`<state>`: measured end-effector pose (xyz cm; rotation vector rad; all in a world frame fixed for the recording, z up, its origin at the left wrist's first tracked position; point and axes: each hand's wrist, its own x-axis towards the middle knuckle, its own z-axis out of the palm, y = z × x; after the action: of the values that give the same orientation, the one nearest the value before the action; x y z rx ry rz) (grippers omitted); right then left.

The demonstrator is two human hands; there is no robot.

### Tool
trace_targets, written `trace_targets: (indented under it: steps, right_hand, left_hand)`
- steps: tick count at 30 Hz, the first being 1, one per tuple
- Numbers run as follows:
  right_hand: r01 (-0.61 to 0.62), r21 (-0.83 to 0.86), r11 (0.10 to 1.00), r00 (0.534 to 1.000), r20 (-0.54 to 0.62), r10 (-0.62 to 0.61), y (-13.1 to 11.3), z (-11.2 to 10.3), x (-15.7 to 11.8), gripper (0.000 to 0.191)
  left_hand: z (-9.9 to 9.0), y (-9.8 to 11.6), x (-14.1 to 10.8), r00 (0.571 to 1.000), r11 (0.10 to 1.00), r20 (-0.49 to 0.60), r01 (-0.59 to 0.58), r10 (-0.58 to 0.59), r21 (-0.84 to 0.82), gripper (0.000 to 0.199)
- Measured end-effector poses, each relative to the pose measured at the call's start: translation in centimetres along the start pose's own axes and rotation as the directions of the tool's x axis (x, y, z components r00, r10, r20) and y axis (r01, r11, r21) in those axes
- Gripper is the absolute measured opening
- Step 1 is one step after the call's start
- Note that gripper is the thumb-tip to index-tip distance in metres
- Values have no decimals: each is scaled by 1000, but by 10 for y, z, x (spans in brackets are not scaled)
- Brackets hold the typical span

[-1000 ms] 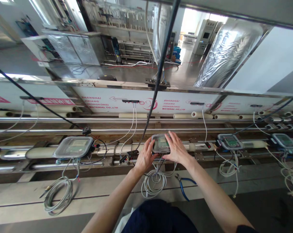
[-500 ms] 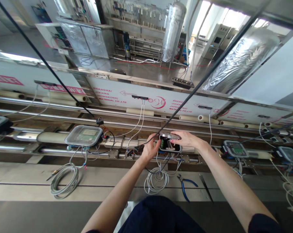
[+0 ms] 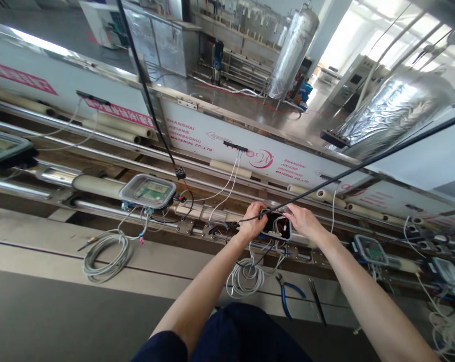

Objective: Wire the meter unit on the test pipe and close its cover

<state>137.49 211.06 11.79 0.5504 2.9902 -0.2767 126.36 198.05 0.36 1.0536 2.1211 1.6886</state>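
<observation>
A small black electronics box (image 3: 282, 232) lies open on the rail assembly, with white wires and connectors inside. My left hand (image 3: 253, 219) is curled over its back left corner; what its fingertips hold is hidden. At the back right corner, my right hand (image 3: 303, 220) pinches the edge of a clear lid (image 3: 277, 209), which stands tilted behind the opening. A black cable (image 3: 306, 192) passes over the left fingers and the box. Grey cables drop from the front of the box to a coil (image 3: 245, 278) on the ledge.
Blue-handled pliers (image 3: 288, 294) and dark tweezers (image 3: 316, 300) lie on the ledge (image 3: 197, 261). A closed clear-lidded box (image 3: 148, 191) sits to the left, another (image 3: 370, 250) to the right. A second cable coil (image 3: 105, 257) lies left. Metal rails (image 3: 99, 160) run behind, before a white panel (image 3: 197, 125).
The view has swung and tilted. My left hand has moved from the box's left side onto its back left corner. My right hand has drawn back toward the right corner, exposing the inside more.
</observation>
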Motion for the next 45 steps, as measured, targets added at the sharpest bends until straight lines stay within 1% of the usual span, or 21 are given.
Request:
trace_targets:
  steps: [3, 6, 7, 11, 16, 17, 19, 21, 22, 25, 32, 38, 45]
  right_hand:
    - [4, -7, 1000, 1000, -19, -4, -3, 1, -2, 25]
    - [12, -14, 1000, 1000, -27, -12, -5, 1, -2, 25]
    - [14, -19, 1000, 1000, -28, -14, -6, 1, -2, 25]
    - [31, -43, 999, 999, -28, -32, -7, 2, -5, 26]
    - [42, -61, 997, 998, -35, -44, -8, 2, -9, 26]
    - [41, -62, 997, 998, -37, -44, -7, 1, -9, 26]
    - [37, -61, 997, 998, -38, -40, -6, 1, -9, 25]
    - [31, -58, 998, 999, -37, -34, -4, 1, -6, 24]
    - [29, -57, 998, 999, -34, -31, -3, 1, -5, 24]
    - [27, -55, 998, 999, -19, -28, 0, -1, 0, 24]
    - [63, -65, 996, 998, -2, -64, -1, -3, 0, 25]
    - [67, -82, 994, 997, -37, -70, -3, 0, -4, 22]
    - [95, -92, 991, 989, -103, -104, -3, 11, -9, 24]
  left_hand:
    - [4, 4, -3, 999, 999, 9, -36, 36, -18, 22]
    - [7, 5, -4, 1000, 1000, -26, -13, 13, -9, 7]
    - [7, 6, -4, 999, 1000, -34, -5, 5, -4, 6]
    - [4, 7, -6, 1000, 1000, -27, 6, -6, 15, 14]
    - [5, 10, -8, 998, 998, -33, 50, -49, 34, 13]
    - [5, 10, -8, 997, 997, -41, 68, -66, 39, 16]
    - [7, 12, -8, 994, 994, -50, 95, -93, 47, 32]
    - [7, 13, -7, 994, 993, -36, 104, -102, 58, 48]
    - [8, 13, -7, 995, 993, -23, 102, -101, 66, 51]
    - [8, 12, -6, 995, 990, 7, 93, -95, 102, 51]
    - [11, 3, -6, 999, 984, 11, 50, -52, 172, 49]
    - [14, -1, -6, 999, 973, 20, 39, -44, 226, 49]
    - [13, -1, -6, 998, 965, 51, 16, -31, 260, 53]
